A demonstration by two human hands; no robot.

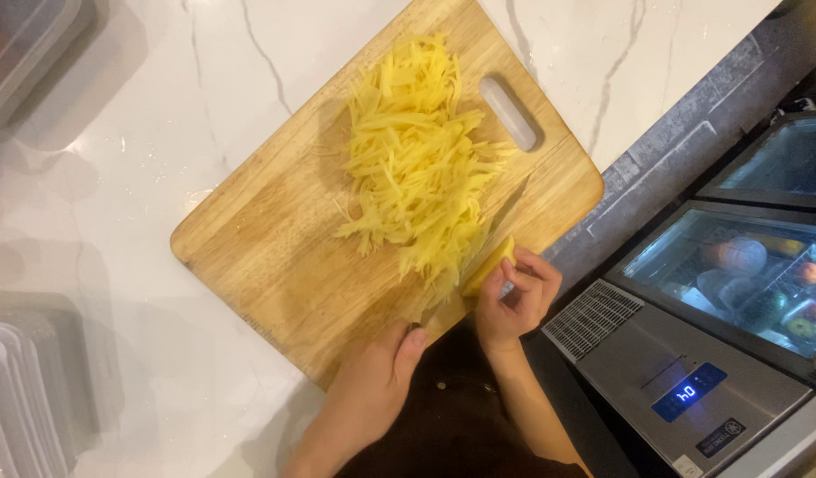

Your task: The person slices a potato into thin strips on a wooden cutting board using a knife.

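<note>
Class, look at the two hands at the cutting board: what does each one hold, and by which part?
The left hand grips the knife by its handle. The right hand pinches the remaining potato piece at its near end on the cutting board.

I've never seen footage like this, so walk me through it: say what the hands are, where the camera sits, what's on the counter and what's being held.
There is one picture, shot from a camera on the person's head, looking down. No machine: two bare hands. On the white marble counter lies a wooden cutting board with a pile of yellow strips. The left hand closes on a knife handle; the knife blade stands by the pile. The right hand pinches a yellow piece against the blade. A glass-topped cooler stands beside the counter.
</note>
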